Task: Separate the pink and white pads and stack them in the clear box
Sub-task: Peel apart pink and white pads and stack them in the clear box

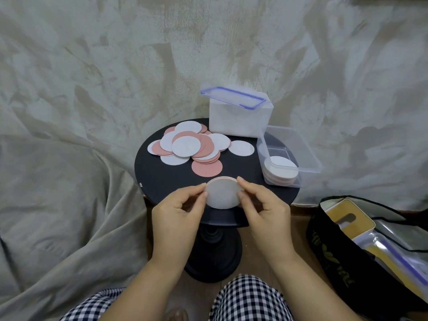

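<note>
Above the near edge of the black table [162,181], 1 white-on-pink pad [223,194] is pinched at opposite rims by the left hand [178,216] and right hand [264,212]. If both layers are gripped together, separation may fail; a slipped pad may miss the box [309,154].

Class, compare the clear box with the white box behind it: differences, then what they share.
The clear box is see-through and shows a stack of pads; the white box hides any contents. The clear box is uncovered; the white box has a blue-trimmed lid lying on top. The white box stands taller. Both are rectangular and sit on the black table.
</note>
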A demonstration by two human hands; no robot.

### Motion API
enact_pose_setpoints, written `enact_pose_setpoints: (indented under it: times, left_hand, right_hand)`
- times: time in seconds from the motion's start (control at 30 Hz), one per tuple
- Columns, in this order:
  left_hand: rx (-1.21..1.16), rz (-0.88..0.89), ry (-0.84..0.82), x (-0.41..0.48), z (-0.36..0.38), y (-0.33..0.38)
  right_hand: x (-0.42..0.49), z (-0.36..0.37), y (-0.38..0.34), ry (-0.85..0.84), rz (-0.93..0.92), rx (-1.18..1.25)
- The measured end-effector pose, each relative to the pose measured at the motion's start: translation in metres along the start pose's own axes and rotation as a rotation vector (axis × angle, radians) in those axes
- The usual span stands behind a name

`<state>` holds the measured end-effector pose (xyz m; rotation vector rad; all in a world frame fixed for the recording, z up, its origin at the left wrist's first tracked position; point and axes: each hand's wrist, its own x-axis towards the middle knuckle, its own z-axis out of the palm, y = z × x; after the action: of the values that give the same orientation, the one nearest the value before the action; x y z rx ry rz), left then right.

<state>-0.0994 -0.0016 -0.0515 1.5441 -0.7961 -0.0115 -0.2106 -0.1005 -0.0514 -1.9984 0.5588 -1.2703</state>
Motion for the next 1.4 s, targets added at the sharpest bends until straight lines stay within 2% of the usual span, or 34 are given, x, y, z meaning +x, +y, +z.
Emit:
enact_pose_setpoints:
  times: [0.1, 0.2, 0.3, 0.4, 0.53, 0.73, 0.97, 1.2, 1.4]
  left_hand:
    - [-0.043, -0.023, -0.098, 0.008, 0.010, 0.011]
    - [-0.056, -0.006, -0.189, 0.018, 0.028, 0.024]
    - [0.033, 0.011, -0.311, 0.030, 0.053, 0.033]
    - [0.141, 0.084, -0.412, 0.042, 0.080, 0.034]
    - [0.208, 0.157, -0.482, 0.052, 0.106, 0.028]
    - [0.110, 0.196, -0.433, 0.051, 0.116, 0.013]
    - [0.053, 0.202, -0.399, 0.050, 0.120, 0.007]
    - [0.039, 0.236, -0.374, 0.048, 0.119, 0.006]
    - [0.044, 0.237, -0.380, 0.048, 0.118, 0.007]
  right_hand:
    - [0.015, -0.017, -0.003, -0.053, 0.189, 0.125]
    - [0.041, -0.048, -0.006, -0.088, 0.275, 0.184]
    - [0.072, -0.083, -0.002, -0.065, 0.350, 0.234]
    - [0.102, -0.112, 0.005, -0.059, 0.378, 0.154]
    - [0.128, -0.133, 0.019, -0.144, 0.453, 0.021]
    - [0.146, -0.128, 0.033, -0.376, 0.507, -0.087]
    - [0.165, -0.117, 0.040, -0.694, 0.468, -0.285]
    - [0.170, -0.106, 0.046, -0.781, 0.443, -0.353]
    - [0.169, -0.102, 0.051, -0.768, 0.375, -0.420]
